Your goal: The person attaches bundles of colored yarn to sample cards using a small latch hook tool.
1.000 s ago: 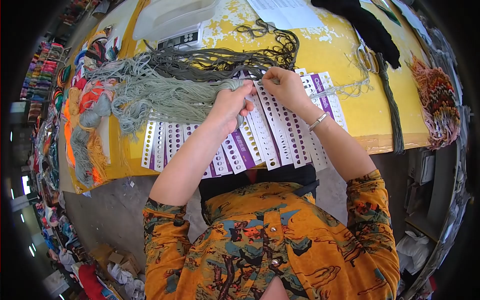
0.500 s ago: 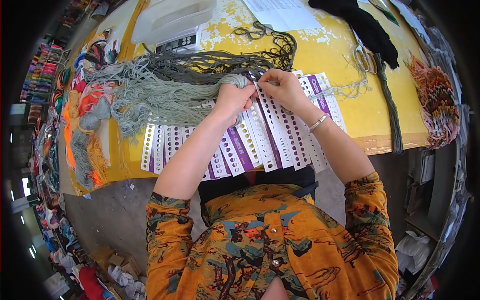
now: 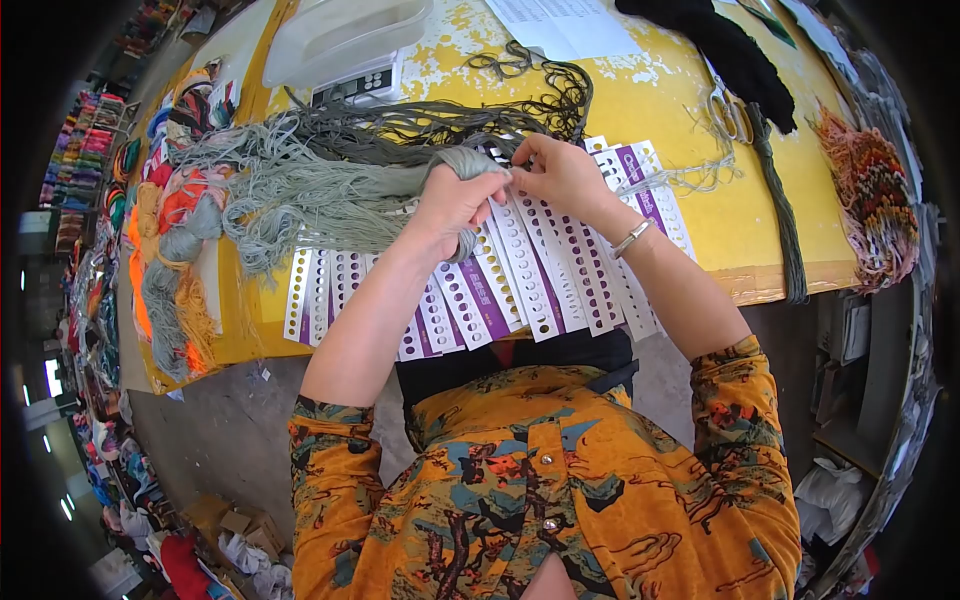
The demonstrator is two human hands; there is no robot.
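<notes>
My left hand (image 3: 452, 203) is closed around one end of a thick bundle of grey-green thread (image 3: 310, 195) that spreads out to the left over the yellow table (image 3: 740, 215). My right hand (image 3: 562, 175) pinches a thin strand of that thread just right of the left hand. Both hands rest above a fanned row of white and purple punched cards (image 3: 530, 275) lying at the table's front edge.
A digital scale (image 3: 350, 55) with a clear tray stands at the back. Darker grey thread (image 3: 470, 105) lies behind the bundle. Scissors (image 3: 730, 115), a black cloth (image 3: 735, 55), a green cord (image 3: 785, 215) and multicoloured yarn (image 3: 875, 200) lie to the right. Orange and mixed skeins (image 3: 165, 240) pile up at the left.
Both hands have shifted slightly toward the back of the table along the cards, and the cards under them have slid a little. The left hand keeps its hold on the bundle.
</notes>
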